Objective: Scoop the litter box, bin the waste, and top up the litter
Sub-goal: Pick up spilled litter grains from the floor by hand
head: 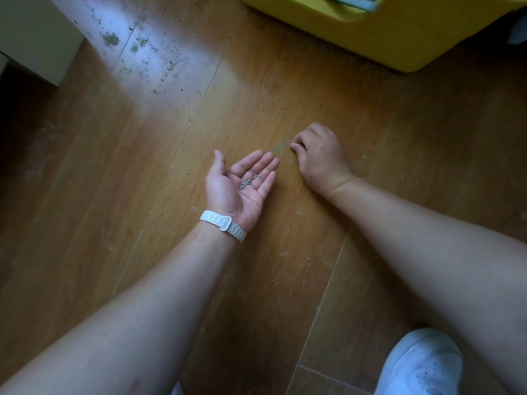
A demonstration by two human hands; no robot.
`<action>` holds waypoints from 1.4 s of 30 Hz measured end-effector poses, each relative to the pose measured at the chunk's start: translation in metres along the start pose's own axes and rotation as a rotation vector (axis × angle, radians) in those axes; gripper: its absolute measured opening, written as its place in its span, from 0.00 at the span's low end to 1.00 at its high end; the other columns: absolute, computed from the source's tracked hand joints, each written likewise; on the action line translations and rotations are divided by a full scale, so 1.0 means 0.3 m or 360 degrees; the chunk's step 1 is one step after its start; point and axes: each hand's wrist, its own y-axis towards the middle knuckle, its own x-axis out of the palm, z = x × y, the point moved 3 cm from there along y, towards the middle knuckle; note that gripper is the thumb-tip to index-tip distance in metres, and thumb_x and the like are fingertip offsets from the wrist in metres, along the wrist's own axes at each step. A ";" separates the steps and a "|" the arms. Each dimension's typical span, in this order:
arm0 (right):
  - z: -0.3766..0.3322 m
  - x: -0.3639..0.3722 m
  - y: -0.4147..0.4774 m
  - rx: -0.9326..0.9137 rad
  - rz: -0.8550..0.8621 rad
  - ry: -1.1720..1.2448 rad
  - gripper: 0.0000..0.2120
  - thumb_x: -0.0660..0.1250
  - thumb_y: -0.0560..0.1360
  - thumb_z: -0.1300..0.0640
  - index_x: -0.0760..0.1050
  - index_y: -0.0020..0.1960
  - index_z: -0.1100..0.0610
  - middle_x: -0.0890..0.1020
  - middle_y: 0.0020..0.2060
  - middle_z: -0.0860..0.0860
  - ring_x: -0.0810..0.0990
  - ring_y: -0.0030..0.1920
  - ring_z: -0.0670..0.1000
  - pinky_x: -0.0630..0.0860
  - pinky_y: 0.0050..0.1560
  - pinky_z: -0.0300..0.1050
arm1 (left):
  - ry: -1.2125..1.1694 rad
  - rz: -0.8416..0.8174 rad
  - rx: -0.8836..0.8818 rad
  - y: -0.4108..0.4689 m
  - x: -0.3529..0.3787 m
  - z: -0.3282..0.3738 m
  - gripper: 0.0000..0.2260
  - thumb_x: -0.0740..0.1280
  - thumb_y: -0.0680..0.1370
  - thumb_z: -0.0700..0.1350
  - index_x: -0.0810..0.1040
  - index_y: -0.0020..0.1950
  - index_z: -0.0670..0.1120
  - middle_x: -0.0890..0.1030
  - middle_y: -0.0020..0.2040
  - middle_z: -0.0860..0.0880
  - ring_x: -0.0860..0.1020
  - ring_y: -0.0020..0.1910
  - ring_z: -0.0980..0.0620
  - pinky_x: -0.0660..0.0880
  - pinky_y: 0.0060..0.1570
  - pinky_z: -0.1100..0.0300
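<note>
1. The yellow box [385, 32], far right, runs off the top edge.
2. The right hand [319, 158] curls its fingertips out of sight.
3. The white shoe [422, 366] is cropped at the near edge.

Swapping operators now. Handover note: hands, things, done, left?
Left hand: open, palm up, holding a small pile of grey litter granules.
Right hand: knuckles up on the wooden floor, fingers curled at stray grains; pinching or not, can't tell.
Yellow litter box: top right, beyond both hands.
Done: some spilled litter gathered. To do: remaining floor grains; scoop, bin, top-up status not visible.
</note>
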 end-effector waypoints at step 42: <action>-0.663 -0.837 0.252 0.0960 0.0490 0.3307 0.18 0.53 0.82 0.56 0.77 0.57 0.65 0.81 0.58 0.63 0.80 0.61 0.55 0.71 0.68 0.50 | -0.0329 -0.0273 0.0692 -0.641 0.767 0.429 0.24 0.53 0.83 0.53 0.79 0.55 0.35 0.82 0.54 0.36 0.82 0.55 0.40 0.77 0.59 0.51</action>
